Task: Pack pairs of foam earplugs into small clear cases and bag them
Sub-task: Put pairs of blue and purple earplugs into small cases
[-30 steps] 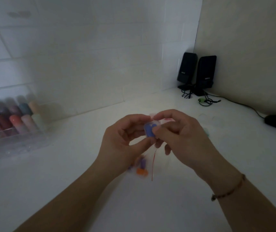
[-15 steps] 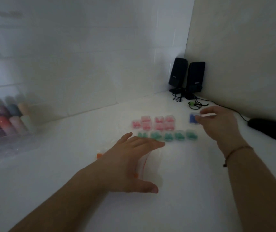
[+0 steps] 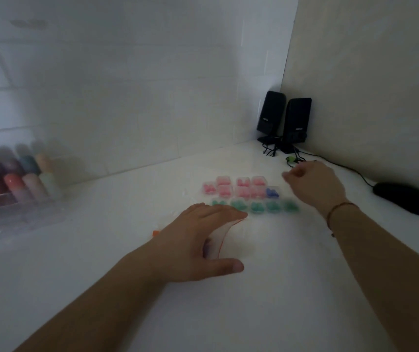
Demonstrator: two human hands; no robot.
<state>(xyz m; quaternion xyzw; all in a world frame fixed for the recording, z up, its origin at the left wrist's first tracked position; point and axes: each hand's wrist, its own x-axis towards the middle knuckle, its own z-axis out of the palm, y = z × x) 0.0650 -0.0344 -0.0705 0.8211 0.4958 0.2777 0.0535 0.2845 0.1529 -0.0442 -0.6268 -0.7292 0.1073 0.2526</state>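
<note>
Spread left hand (image 3: 195, 240) over clear bag (image 3: 220, 240); right hand (image 3: 314, 185) loosely curled, holding nothing
Beyond left fingertips, green cases (image 3: 256, 207); farther, pink cases (image 3: 234, 188), blue case (image 3: 272, 193) just beside right fingers

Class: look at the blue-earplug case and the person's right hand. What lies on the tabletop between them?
Nothing: in the head view, only bare white tabletop separates the blue-earplug case from the right hand, which holds nothing.
</note>
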